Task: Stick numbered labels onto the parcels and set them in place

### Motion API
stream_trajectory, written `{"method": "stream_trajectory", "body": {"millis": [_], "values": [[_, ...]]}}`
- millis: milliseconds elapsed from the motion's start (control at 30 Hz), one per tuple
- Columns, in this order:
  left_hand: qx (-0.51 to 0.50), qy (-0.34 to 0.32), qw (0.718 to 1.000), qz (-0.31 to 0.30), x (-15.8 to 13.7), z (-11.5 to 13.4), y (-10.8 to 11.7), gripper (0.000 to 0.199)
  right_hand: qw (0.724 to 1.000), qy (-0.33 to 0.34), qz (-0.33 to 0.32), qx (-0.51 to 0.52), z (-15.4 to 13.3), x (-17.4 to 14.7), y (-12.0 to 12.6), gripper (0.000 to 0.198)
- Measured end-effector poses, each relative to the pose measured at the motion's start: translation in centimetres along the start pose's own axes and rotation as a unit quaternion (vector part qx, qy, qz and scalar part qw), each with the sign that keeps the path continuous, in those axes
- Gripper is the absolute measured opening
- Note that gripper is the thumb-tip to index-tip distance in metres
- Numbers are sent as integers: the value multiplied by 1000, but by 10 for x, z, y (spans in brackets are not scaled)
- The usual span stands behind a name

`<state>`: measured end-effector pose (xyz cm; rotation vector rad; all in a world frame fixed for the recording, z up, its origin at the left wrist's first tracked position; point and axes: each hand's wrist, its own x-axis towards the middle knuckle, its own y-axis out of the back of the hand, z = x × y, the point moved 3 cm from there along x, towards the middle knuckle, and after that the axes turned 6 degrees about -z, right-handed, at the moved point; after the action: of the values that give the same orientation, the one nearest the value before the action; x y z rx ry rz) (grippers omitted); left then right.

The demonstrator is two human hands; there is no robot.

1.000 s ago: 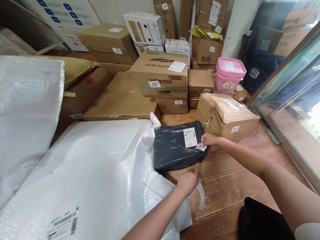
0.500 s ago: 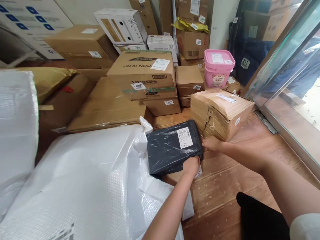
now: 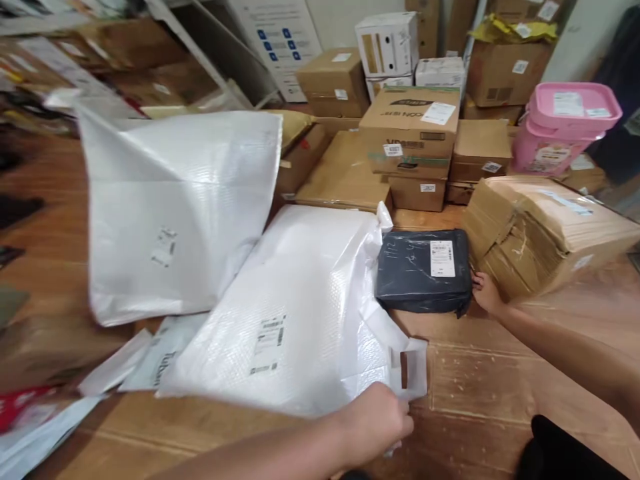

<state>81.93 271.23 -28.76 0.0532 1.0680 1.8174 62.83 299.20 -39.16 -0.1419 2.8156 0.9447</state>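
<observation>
Black plastic-wrapped boxy parcel [image 3: 413, 281]: on brown wooden floor [image 3: 480, 360], floor edges hidden | right hand [image 3: 487, 293] half-curled at parcel's right end, hold unclear; left hand [image 3: 377, 423] curled, contents unclear | likely stiff, slick; grasp both ends

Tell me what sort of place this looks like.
Probably a parcel storage or pickup room: cardboard boxes with number labels are stacked near the wall, bulky white bags bear printed labels, and a labelled black parcel sits by the right hand.
</observation>
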Motion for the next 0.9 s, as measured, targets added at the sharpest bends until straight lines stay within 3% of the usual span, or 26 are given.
{"method": "stream_trajectory", "body": {"millis": [67, 133, 167, 200, 267, 300, 367, 467, 667, 833, 900], "values": [[-70, 8, 998, 1, -24, -1, 3, 12, 998, 43, 28, 24, -20, -28, -5, 45], [-196, 46, 978, 62, -38, -4, 9, 16, 989, 125, -31, 79, -52, -69, -19, 42], [-268, 77, 953, 115, -42, -6, 11, 20, 966, 167, -150, 126, -69, -92, -32, 42], [-335, 111, 919, 174, -46, -10, 11, 24, 925, 176, -286, 179, -86, -116, -47, 49], [-438, 166, 838, 279, -52, -18, 7, 28, 840, 119, -460, 262, -111, -155, -75, 64], [-470, 184, 804, 315, -54, -22, 4, 30, 815, 74, -497, 290, -120, -167, -87, 65], [-498, 205, 768, 346, -56, -31, -2, 32, 802, -7, -505, 321, -130, -176, -106, 55], [-493, 218, 763, 356, -55, -43, -4, 34, 801, -73, -477, 354, -136, -169, -120, 50], [-465, 190, 785, 363, -56, -54, -1, 26, 810, -147, -450, 347, -131, -164, -123, 51], [-285, 177, 829, 447, -73, -55, 12, 25, 800, -179, -431, 376, -138, -166, -127, 57], [-245, 151, 846, 449, -76, -52, 16, 27, 792, -185, -427, 396, -144, -166, -130, 58]]}}
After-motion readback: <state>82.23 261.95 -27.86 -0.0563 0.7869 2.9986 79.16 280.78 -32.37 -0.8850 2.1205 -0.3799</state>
